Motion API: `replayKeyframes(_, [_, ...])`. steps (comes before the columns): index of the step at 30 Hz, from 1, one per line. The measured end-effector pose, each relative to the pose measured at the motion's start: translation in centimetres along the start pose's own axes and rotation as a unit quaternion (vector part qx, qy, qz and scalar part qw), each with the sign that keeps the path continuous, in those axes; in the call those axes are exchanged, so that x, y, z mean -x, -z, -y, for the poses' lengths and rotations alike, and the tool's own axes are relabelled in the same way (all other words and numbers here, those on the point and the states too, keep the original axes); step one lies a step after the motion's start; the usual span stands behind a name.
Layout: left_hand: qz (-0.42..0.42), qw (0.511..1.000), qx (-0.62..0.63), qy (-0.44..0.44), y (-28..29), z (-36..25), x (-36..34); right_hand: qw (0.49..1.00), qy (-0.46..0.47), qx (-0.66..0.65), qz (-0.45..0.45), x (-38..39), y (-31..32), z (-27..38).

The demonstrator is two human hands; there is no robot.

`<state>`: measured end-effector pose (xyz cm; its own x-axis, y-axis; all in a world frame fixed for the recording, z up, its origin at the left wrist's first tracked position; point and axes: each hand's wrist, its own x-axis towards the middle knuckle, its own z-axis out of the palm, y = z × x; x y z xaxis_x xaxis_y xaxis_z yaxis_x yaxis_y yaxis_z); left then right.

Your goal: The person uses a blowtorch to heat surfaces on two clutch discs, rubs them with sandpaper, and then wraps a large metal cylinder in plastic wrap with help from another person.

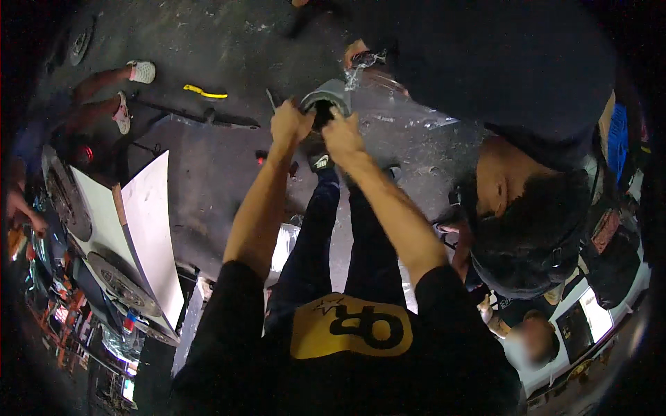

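Observation:
A grey, rounded hollow shell [334,87] with a dark inside is held out in front of me, above the floor. My left hand [291,125] is closed on its left rim, beside a thin dark strip [272,98] whose kind I cannot tell. With fingers bent over the near right edge, my right hand [343,136] grips the same shell. Clear plastic film [388,87] stretches from the shell's right side toward a co-worker in dark clothing, whose hand [356,54] is at the film. What my fingertips press inside the shell is hidden.
A yellow curved tool [205,91] lies on the dark floor [229,48], near a long thin metal bar [208,123]. At left stand white panels [149,236] beside wheel-like discs [125,284]. The co-worker [513,76] leans in closely from the right. Other people are at both sides.

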<state>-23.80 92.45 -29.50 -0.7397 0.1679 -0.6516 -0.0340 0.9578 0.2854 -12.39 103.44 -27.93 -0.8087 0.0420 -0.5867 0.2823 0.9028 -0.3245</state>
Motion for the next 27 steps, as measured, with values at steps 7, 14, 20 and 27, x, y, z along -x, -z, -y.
replayKeyframes(7, [0.010,0.948,0.027,-0.317,0.7,-3.5,-2.6,0.977,0.121,0.126,0.121,-1.5,2.5,-3.2])
replayKeyframes(14, [0.029,0.971,0.020,-0.237,1.9,-1.2,-2.5,0.978,-0.154,0.073,-0.117,-3.8,-3.8,4.3])
replayKeyframes(20, [0.260,0.899,-0.009,-0.353,3.1,-4.0,-6.8,0.989,-0.106,0.066,0.083,-0.9,-3.2,5.4])
replayKeyframes(27, [0.065,0.987,-0.070,-0.126,-9.1,-13.3,-3.6,0.991,-0.035,0.023,-0.124,0.8,-5.5,4.8])
